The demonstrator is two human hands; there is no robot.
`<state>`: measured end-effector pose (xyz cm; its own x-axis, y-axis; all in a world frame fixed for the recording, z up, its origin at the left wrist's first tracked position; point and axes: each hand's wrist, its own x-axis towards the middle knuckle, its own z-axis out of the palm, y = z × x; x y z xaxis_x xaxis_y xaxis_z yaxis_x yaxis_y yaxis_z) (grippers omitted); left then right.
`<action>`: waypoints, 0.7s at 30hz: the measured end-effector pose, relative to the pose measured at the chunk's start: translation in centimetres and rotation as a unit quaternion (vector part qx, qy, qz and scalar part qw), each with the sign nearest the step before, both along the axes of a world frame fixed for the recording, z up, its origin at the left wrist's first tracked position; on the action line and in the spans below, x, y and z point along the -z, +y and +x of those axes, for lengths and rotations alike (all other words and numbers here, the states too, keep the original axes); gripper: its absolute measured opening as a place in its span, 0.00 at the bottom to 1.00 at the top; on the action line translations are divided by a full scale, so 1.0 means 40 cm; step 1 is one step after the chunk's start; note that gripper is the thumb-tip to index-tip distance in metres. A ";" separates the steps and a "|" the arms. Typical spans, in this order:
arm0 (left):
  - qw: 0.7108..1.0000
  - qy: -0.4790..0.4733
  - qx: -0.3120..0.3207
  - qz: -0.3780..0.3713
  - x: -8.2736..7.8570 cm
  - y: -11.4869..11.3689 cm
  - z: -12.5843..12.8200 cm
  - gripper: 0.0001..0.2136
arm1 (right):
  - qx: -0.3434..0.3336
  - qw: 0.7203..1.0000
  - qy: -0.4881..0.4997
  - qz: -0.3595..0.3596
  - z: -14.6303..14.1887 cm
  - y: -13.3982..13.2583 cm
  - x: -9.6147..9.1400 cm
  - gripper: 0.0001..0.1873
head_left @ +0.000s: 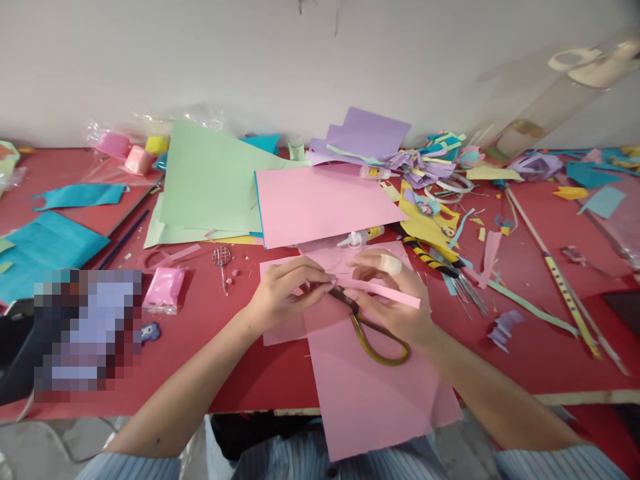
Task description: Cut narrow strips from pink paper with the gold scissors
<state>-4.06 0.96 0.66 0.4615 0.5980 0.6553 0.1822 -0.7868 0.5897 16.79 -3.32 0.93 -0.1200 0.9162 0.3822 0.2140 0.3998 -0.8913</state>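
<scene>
Fingertips of my left hand (295,287) are pinched at the near-left end of a narrow pink paper strip (395,291). My right hand (400,300), with a white bandage round one finger, is closed on the same strip, whose free end sticks out to the right across the palm. Just below the hands, scissors (383,360) with brass-coloured handles lie over a pink paper sheet (360,413); no fingers are through their loops. Their blades run partly under my fingers. The exact contact of the fingertips is hard to make out.
Behind the hands lie a large pink sheet (325,203), a green sheet (210,180) and small glue bottles (370,235). Black-and-yellow pliers (433,259) and paper scraps are on the right. A pink clay packet (164,288) lies left; a clear bottle (555,100) stands back right.
</scene>
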 end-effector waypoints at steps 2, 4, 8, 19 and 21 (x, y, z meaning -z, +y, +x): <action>0.999 -0.010 0.011 -0.042 -0.002 -0.002 -0.003 0.02 | 0.007 0.986 -0.088 0.145 0.013 0.009 0.005 0.26; 0.996 -0.022 0.022 -0.083 -0.003 -0.005 -0.006 0.03 | -0.009 0.963 -0.154 0.222 0.024 0.017 0.009 0.27; 0.989 -0.039 0.044 -0.134 -0.004 -0.011 -0.008 0.04 | -0.032 0.926 -0.230 0.296 0.033 0.028 0.015 0.26; 0.980 -0.057 0.097 -0.166 -0.009 -0.025 0.003 0.07 | -0.022 0.899 -0.216 0.380 0.043 0.018 0.017 0.19; 0.977 -0.061 0.110 -0.173 -0.010 -0.027 0.004 0.07 | -0.013 0.891 -0.211 0.403 0.043 0.014 0.004 0.15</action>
<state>-3.89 -0.13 1.07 0.5347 0.6890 0.4893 -0.0567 -0.5485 0.8342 18.50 -2.75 0.79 -0.4260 0.3602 0.8299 0.4424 0.8831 -0.1562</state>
